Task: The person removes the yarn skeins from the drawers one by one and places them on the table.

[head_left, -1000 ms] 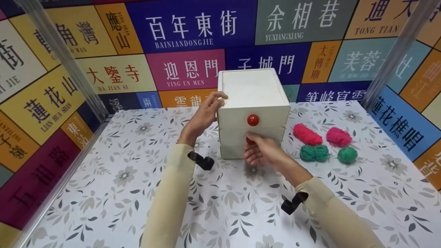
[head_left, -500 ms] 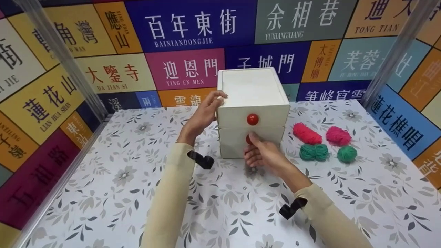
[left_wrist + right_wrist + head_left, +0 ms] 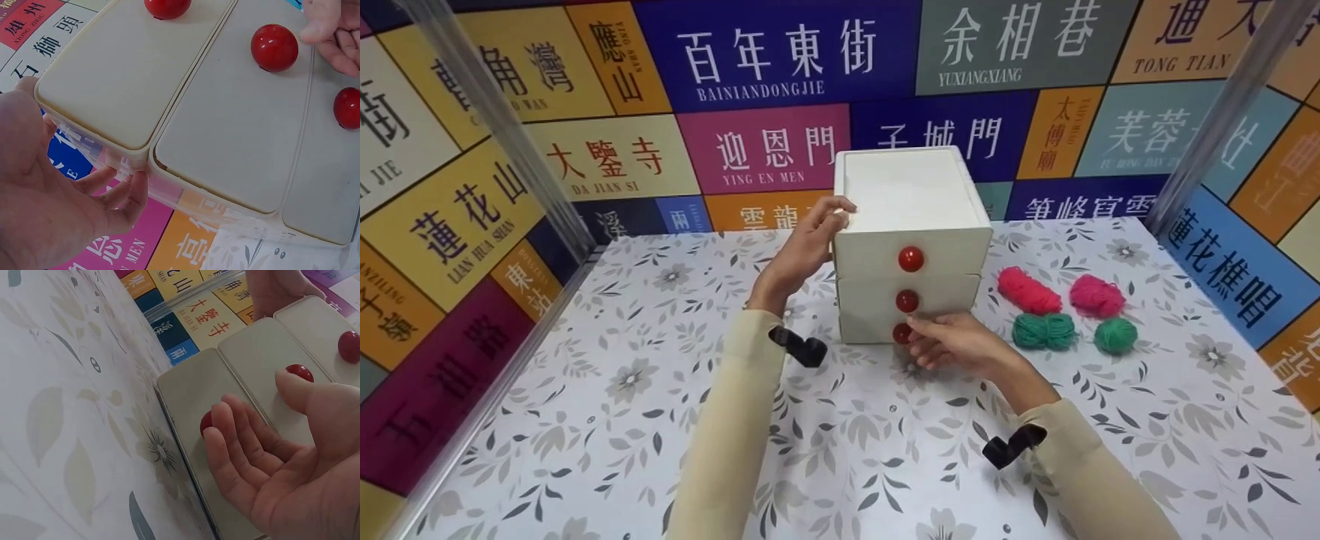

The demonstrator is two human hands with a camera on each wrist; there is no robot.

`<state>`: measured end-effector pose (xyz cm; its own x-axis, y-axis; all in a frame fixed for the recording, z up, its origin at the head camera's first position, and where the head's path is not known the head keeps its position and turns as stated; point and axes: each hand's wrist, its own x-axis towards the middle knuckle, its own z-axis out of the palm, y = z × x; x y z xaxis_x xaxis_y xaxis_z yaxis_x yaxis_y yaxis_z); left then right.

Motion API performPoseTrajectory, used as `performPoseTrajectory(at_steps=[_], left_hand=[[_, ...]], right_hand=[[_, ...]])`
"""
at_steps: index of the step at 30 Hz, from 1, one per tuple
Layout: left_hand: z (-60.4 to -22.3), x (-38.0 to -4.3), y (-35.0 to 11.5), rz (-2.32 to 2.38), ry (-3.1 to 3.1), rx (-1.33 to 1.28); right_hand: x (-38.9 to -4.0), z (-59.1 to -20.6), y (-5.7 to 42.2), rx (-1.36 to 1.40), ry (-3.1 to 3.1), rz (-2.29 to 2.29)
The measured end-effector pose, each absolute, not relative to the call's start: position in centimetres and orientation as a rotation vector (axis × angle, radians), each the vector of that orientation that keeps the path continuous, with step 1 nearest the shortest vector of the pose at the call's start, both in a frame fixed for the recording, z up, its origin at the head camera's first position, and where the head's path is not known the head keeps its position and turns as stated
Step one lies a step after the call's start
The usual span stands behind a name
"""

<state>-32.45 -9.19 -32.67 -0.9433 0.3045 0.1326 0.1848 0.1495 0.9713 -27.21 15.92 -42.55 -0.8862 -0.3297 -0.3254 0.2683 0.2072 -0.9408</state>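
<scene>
One left hand (image 3: 810, 240) on a white drawer cabinet (image 3: 913, 191), the right hand (image 3: 964, 341) by its bottom knob (image 3: 901, 334)

The cabinet stands upright on a table (image 3: 645, 450) covered in a white cloth printed with grey flowers and leaves, in front of a wall (image 3: 780, 49) of coloured panels lettered in Chinese. Three drawers are stacked in it, all pushed in, each with a round, glossy red knob. The top knob (image 3: 911, 259) and middle knob (image 3: 907, 301) are in plain sight from the head camera; the bottom one is partly covered by the right hand.

The left hand grips the cabinet's upper left edge near the front corner, its fingers bent round the edge and against the see-through side.

The right hand is in front of the bottom drawer, palm turned inward, thumb spread away from loosely bent fingers. It has hold of nothing. Its fingertips are close to the bottom knob; whether they touch it, I cannot tell.

To the right of the cabinet, four pieces of yarn lie near one another: a pinkish-red bundle (image 3: 1030, 291) and a magenta bundle (image 3: 1098, 296) behind, a green bundle (image 3: 1044, 332) and a green ball (image 3: 1116, 336) in front. Both arms wear cream sleeves (image 3: 727, 420), with a black fitting (image 3: 799, 347) at each wrist.
</scene>
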Motion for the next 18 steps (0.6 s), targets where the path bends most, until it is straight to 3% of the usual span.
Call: performPoseTrajectory(at_steps=[18], left_hand=[[-32.8, -32.4, -9.1, 1.936, 2.325, 0.505]], right_hand=[[-27.5, -44.4, 15.2, 0.095, 1.763, -1.817]])
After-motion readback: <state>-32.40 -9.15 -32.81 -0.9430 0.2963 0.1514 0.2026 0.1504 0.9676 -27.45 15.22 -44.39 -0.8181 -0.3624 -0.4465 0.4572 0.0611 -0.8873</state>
